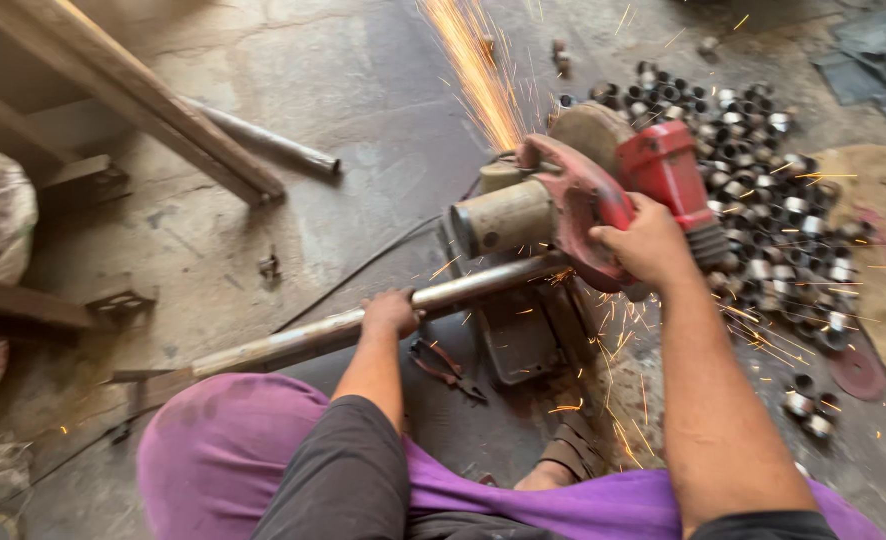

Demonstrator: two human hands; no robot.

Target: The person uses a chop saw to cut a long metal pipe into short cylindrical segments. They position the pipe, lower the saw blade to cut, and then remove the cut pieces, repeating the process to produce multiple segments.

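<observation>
The long grey steel pipe (383, 315) lies across the base of the red metal chop saw (583, 200) on the concrete floor (343, 90). The left hand (391, 312) wraps around the pipe; the right hand (648, 240) grips the saw's handle. Sparks (478, 70) fly upward. Short cut pipe rings (773, 200) lie heaped loose beside the saw, in no container.

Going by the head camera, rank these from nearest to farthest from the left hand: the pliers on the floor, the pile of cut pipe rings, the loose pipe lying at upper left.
1. Pliers: just below and right of the left hand.
2. Loose pipe: up and to the left, beside the wooden beam.
3. Pile of cut pipe rings: far right, beyond the saw.
</observation>
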